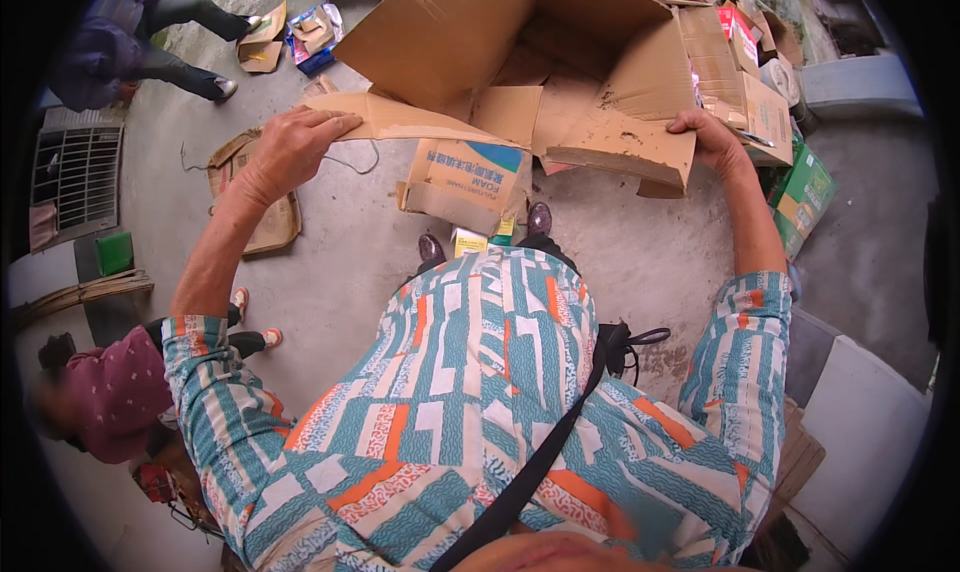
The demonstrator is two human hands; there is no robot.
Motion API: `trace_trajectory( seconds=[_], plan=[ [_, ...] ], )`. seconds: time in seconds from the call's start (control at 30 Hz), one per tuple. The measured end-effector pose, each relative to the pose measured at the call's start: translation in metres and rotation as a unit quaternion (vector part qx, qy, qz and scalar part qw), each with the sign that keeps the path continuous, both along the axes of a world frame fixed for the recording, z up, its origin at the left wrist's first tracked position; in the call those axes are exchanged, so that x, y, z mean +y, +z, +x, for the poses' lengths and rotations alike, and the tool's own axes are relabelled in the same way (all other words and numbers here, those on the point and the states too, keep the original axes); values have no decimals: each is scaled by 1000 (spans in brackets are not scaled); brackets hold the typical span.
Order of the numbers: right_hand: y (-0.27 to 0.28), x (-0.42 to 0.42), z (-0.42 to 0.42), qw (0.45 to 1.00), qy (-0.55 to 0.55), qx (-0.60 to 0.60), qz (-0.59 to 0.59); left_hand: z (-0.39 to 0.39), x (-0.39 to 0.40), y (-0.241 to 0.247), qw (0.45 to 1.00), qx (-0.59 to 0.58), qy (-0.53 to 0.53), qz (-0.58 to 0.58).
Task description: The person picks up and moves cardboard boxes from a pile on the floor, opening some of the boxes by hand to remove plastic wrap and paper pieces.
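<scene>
A large brown cardboard box [465, 39] is spread before me with its flaps turned out and its inside facing me. My left hand [292, 148] grips the edge of a flap on the left. On the right, my right hand [709, 138] has the edge of another flap pinched between thumb and fingers. Dark dirt specks mark the right flap. Below the box, a smaller printed cardboard box [466, 182] sits on the floor near my shoes, with a small yellow-and-white carton [470, 242] beside it.
A flattened carton [262, 197] lies left on the concrete floor [352, 272]. A blue package [315, 39] is farther off. Stacked cartons and a green box [806, 197] stand right. One person [172, 31] is at upper left, another [112, 399] at lower left.
</scene>
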State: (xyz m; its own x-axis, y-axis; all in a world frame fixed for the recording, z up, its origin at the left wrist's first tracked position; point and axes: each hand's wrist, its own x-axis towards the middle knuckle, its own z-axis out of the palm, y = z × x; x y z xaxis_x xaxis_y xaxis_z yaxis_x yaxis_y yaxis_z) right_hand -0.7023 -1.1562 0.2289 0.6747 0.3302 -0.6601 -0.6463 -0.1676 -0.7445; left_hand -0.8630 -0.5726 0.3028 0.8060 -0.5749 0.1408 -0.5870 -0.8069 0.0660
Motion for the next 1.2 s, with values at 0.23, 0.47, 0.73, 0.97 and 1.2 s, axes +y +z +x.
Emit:
trace_trajectory(
  seconds=[0.23, 0.47, 0.73, 0.97, 1.2],
  plan=[
    [-27, 160, -25, 943, -37, -313, -108, -16, -28, -35, 992, 109, 47, 35],
    [-24, 239, -47, 890, -93, -432, -113, 43, -71, 35, 919, -259, 264, -136],
    [-69, 252, -82, 883, -29, -466, -45, 98, -26, 32, 713, -46, 294, -635],
    [-67, 255, -71, 910, 5, -403, -99, 53, -35, 24, 854, -110, 294, -414],
    [29, 252, -57, 711, 42, -661, -236, 62, -66, -3, 898, -143, 288, -301]
  ],
)
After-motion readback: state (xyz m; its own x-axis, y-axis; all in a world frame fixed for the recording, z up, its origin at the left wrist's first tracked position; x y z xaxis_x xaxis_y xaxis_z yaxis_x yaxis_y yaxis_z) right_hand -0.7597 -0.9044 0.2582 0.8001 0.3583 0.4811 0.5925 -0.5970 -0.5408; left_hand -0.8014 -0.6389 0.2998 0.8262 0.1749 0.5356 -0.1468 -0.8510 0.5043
